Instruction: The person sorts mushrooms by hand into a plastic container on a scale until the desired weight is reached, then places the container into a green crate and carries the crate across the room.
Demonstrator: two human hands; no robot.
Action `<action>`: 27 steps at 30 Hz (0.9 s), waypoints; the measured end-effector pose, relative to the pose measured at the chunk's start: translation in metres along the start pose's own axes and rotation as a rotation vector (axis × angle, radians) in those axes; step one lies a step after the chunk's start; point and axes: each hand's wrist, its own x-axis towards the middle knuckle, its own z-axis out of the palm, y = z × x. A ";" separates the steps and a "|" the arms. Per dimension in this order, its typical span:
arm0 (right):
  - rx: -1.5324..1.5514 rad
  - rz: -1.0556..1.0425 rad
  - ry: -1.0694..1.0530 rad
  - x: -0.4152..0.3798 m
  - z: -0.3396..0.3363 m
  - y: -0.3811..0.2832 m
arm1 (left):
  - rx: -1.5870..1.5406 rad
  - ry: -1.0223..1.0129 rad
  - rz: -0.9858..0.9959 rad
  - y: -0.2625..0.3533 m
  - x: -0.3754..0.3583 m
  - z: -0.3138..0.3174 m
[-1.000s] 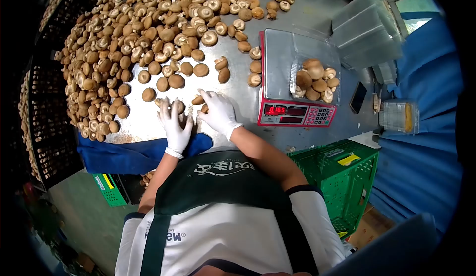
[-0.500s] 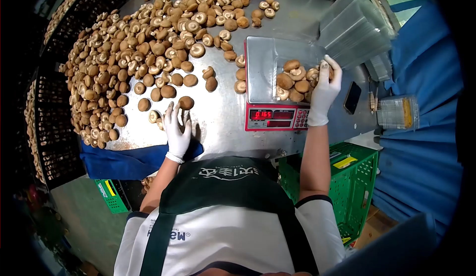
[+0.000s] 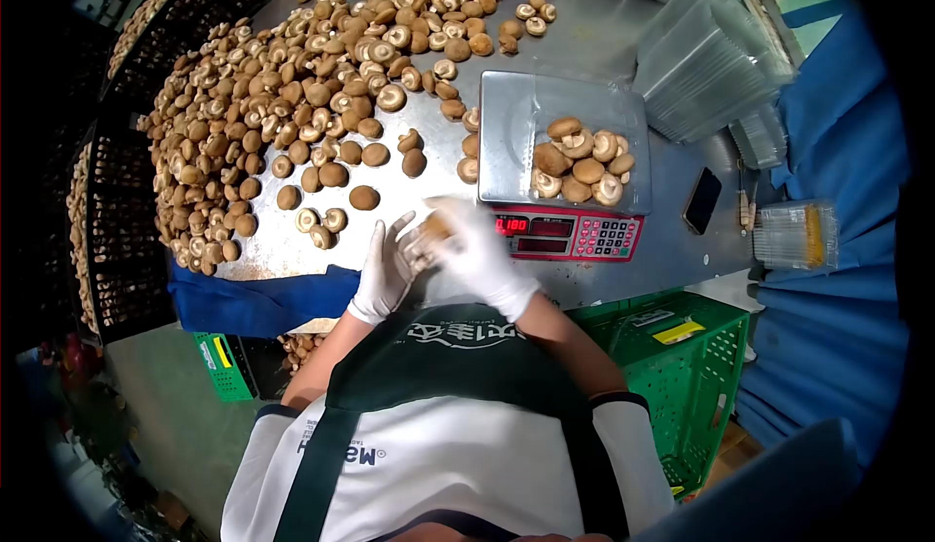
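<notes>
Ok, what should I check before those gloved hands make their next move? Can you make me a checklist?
1. Clear plastic box of mushrooms sits on the red scale with a flat silver plate: ok.
2. Red numbers on the scale are lit: ok.
3. Scale's whole front is in sight: not ok, the white-gloved right hand hides its left corner.
4. Brown-capped mushroom is between that hand and the white-gloved left hand: ok.
5. Its grip is firm: cannot tell, it's blurry.
</notes>
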 end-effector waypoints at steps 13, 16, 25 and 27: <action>-0.090 0.233 -0.327 -0.085 -0.026 0.032 | -0.162 0.236 -0.032 -0.006 0.003 -0.035; -0.080 0.264 -0.264 -0.091 -0.034 0.032 | -0.071 0.267 0.002 -0.007 0.008 -0.023; -0.413 -0.051 0.419 -0.026 -0.159 0.002 | 0.834 0.200 0.659 0.038 0.056 0.106; -0.590 -0.173 0.394 0.000 -0.167 0.011 | 0.897 0.076 0.701 0.037 0.088 0.143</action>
